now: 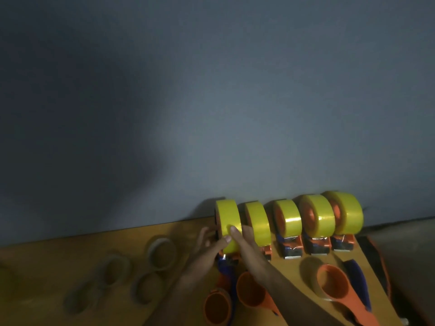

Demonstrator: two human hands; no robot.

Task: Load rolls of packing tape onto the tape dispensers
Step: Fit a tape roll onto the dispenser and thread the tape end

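Several yellow tape rolls stand in a row on orange and blue dispensers (291, 247) against the grey wall. Both my hands are on the leftmost roll (227, 217). My left hand (207, 248) holds it from the left, thumb on its front face. My right hand (243, 243) lies over its right side, fingers stretched onto the yellow band. That roll's dispenser (226, 267) shows below it, its blue handle pointing toward me. Nearer me lie more orange dispensers without tape: one (334, 285) at the right and two (249, 292) by my forearms.
Several empty cardboard tape cores (162, 254) lie blurred on the wooden table (70, 255) to the left. The wall stands right behind the row of rolls. A dark strap or bag edge (381, 267) runs along the table's right side.
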